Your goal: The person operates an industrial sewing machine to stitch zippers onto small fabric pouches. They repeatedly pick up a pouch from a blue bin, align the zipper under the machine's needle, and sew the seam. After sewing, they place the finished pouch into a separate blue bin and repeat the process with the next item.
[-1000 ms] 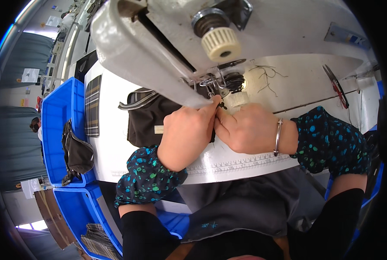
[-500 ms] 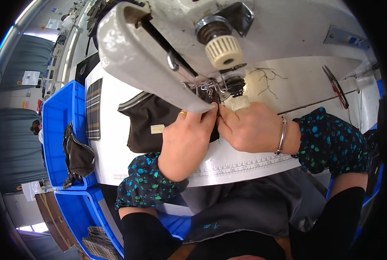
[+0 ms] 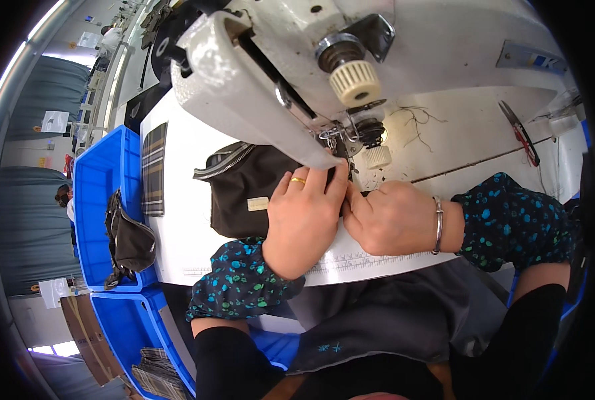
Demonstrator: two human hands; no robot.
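Observation:
A dark brown fabric pouch (image 3: 237,203) with a silver zipper and pale label lies on the white machine table (image 3: 177,247), its right edge under the needle area (image 3: 331,143) of a sewing machine (image 3: 211,80). My left hand (image 3: 301,227), gold ring on one finger, presses on the pouch's right part, fingertips at the presser foot. My right hand (image 3: 394,217), with a silver bangle, is pinched on the pouch's edge beside my left fingertips. What lies directly under the fingers is mostly hidden.
Two blue bins stand left, holding a dark pouch (image 3: 131,247) and plaid pieces (image 3: 154,373). A plaid panel (image 3: 153,170) lies on the table's left edge. Red-handled scissors (image 3: 523,137) and loose threads (image 3: 417,120) lie right of the needle. Another person (image 3: 64,197) is at far left.
The whole view has shifted slightly. Both hands sit a little lower relative to the presser foot, and more of my left hand's fingers and ring show. The hands stay on the pouch.

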